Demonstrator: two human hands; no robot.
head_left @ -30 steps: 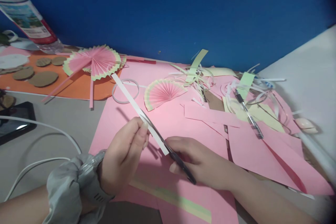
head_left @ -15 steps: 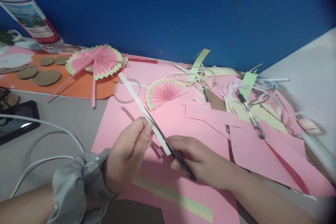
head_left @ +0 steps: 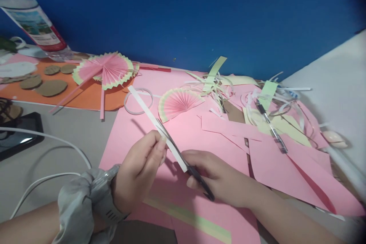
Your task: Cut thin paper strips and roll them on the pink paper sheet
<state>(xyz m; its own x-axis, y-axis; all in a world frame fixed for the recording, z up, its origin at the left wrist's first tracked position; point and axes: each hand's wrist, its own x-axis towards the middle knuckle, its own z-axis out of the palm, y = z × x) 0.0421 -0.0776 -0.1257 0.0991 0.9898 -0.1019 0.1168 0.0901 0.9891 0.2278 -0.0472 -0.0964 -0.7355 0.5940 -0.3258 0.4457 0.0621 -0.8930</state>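
Observation:
Between the thumb and fingers of my left hand [head_left: 144, 162] is a narrow white paper strip [head_left: 143, 105], slanting from upper left to lower right. My right hand [head_left: 210, 169] grips a pair of scissors [head_left: 197, 179] by the black handles. The scissor blades lie along the strip's right edge, their tips near my left fingertips. Beneath both hands spreads pink paper [head_left: 122, 137], with a yellow-and-green paper band [head_left: 200, 223] lying at its front. A pleated half-round pink paper fan [head_left: 181, 105] rests just beyond the strip.
Pleated fans with pink sticks [head_left: 107, 69] lie on an orange sheet [head_left: 85, 101] with cardboard discs [head_left: 51, 88]. A bottle [head_left: 40, 26] stands at back left, near a phone [head_left: 21, 133] and white cable [head_left: 65, 143]. Paper scraps [head_left: 213, 84] and a pen [head_left: 271, 127] lie right. A blue wall [head_left: 171, 15] rises behind.
The view has tilted slightly, so the scene sits a little lower. Both hands keep nearly the same pose, with the strip and scissors barely shifted.

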